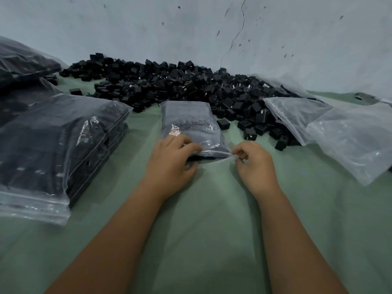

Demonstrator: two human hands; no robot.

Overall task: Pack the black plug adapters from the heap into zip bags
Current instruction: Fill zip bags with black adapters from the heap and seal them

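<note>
A filled zip bag (188, 122) of black plug adapters lies flat on the green cloth in the middle. My left hand (171, 160) rests over its near left corner, with thumb and fingers pinching the zip edge. My right hand (252, 161) pinches the near right corner of the same zip edge with curled fingers. Behind the bag a wide heap of loose black plug adapters (191, 85) stretches along the wall.
A stack of packed zip bags (61, 141) sits at the left, more packed bags (23, 60) behind it. A pile of empty clear zip bags (343, 132) lies at the right, over the heap's edge. The green cloth (212, 209) covers the surface; a pale wall rises behind.
</note>
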